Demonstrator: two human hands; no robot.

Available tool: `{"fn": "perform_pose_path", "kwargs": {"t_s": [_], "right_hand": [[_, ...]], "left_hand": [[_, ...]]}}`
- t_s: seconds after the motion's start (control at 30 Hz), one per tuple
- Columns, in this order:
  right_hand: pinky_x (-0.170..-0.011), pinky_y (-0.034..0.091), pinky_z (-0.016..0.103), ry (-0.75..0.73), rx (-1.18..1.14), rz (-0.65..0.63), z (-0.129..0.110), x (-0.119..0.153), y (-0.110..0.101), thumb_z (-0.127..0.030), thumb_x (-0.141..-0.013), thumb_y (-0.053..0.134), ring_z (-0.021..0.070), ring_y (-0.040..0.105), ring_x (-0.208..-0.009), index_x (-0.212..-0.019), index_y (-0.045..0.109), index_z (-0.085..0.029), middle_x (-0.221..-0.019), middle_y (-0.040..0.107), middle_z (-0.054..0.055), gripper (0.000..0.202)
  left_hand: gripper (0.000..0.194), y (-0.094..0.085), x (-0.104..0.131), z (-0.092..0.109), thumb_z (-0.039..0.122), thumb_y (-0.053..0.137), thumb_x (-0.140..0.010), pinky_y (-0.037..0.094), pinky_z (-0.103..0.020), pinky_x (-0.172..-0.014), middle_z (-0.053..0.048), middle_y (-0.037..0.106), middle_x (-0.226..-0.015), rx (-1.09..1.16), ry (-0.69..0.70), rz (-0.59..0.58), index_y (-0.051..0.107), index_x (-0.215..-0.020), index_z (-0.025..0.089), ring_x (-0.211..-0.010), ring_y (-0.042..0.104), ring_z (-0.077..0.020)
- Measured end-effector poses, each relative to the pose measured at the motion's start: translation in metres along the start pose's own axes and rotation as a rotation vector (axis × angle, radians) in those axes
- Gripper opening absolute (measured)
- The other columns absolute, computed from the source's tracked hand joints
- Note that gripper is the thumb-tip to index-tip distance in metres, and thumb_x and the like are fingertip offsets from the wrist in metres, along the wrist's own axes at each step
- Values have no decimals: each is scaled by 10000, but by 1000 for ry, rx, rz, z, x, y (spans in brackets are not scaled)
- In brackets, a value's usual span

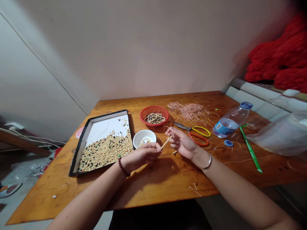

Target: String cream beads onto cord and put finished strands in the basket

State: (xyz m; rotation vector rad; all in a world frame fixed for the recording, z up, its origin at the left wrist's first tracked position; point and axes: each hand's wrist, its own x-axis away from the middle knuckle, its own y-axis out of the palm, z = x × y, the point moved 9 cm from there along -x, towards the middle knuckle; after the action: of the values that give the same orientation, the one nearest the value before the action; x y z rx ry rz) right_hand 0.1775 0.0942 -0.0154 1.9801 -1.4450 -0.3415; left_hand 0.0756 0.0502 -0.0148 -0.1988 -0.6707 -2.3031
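Observation:
A short string of pale beads (166,142) stretches between my two hands above the table. My left hand (146,152) pinches its lower end between thumb and fingers. At the upper end, the fingertips of my right hand (181,142) are closed on the string, and a thin cord loops out above them. Just behind my left hand stands a white bowl (136,139) with a few beads in it. To the left, a black-edged tray (96,126) holds many loose cream beads (107,150) mixed with dark and a few green ones.
A red basket (146,110) of beaded strands sits at the back, beside a tangle of pink cord (188,111). Scissors (200,131) lie behind my right hand. Farther right are a water bottle (231,121), a blue cap (228,143), a green strip (250,150) and a plastic bag (283,134).

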Motion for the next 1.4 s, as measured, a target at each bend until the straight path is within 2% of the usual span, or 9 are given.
{"fn": "perform_pose_path", "kwargs": {"t_s": [0.1,0.27,0.5,0.8,1.13,1.2,1.3,1.4], "right_hand": [[-386,160,139,-4,-2,-25,0,2,4,-354,-749,720,16,237,-476,-810,597,-172,-718,421,-57,228],[-383,163,141,-1,-16,5,-1,3,3,-363,-733,735,18,274,-482,-796,596,-171,-696,426,-59,246],[-382,155,158,-27,-62,5,-6,2,2,-374,-703,758,24,232,-468,-779,547,-183,-695,457,-62,294],[-382,78,219,-55,3,31,-7,-3,-2,-390,-712,696,35,96,-432,-742,478,-196,-706,465,-72,293],[-385,89,225,-126,23,76,-15,-4,-11,-410,-750,660,41,78,-420,-754,448,-214,-754,513,-67,289],[-385,98,227,-121,67,64,-16,-2,-8,-437,-758,650,50,76,-424,-761,441,-221,-712,485,-67,301],[-390,110,217,-108,92,9,-18,1,0,-459,-781,634,58,71,-433,-758,418,-223,-625,359,-80,321],[-403,120,204,-142,151,-21,-19,3,6,-421,-777,650,58,110,-448,-728,378,-218,-630,298,-76,343]], "left_hand": [[258,-3,-2,-2,307,695,-757,99,-184,-434,56,295,-609,39,7,5,504,-752,133,-493,186,-39],[232,-4,-2,-2,274,663,-789,106,-163,-419,55,296,-611,67,5,4,488,-744,130,-491,197,-31],[209,-11,1,4,194,665,-761,70,-136,-391,81,163,-599,181,6,71,463,-754,141,-479,133,-28],[207,-20,5,8,225,604,-809,75,-132,-372,80,164,-601,180,-7,118,411,-756,170,-449,128,-32],[181,-24,5,3,236,591,-809,76,-143,-385,81,183,-606,198,-59,100,428,-772,165,-445,135,-28],[186,-25,6,3,245,598,-797,81,-151,-388,80,206,-604,184,-58,107,433,-768,163,-442,141,-26],[201,-26,9,8,271,609,-780,84,-163,-390,79,238,-606,153,-31,147,440,-767,163,-440,157,-25],[202,-32,14,15,308,605,-771,99,-164,-385,83,261,-595,60,22,279,455,-798,176,-432,185,-31]]}}
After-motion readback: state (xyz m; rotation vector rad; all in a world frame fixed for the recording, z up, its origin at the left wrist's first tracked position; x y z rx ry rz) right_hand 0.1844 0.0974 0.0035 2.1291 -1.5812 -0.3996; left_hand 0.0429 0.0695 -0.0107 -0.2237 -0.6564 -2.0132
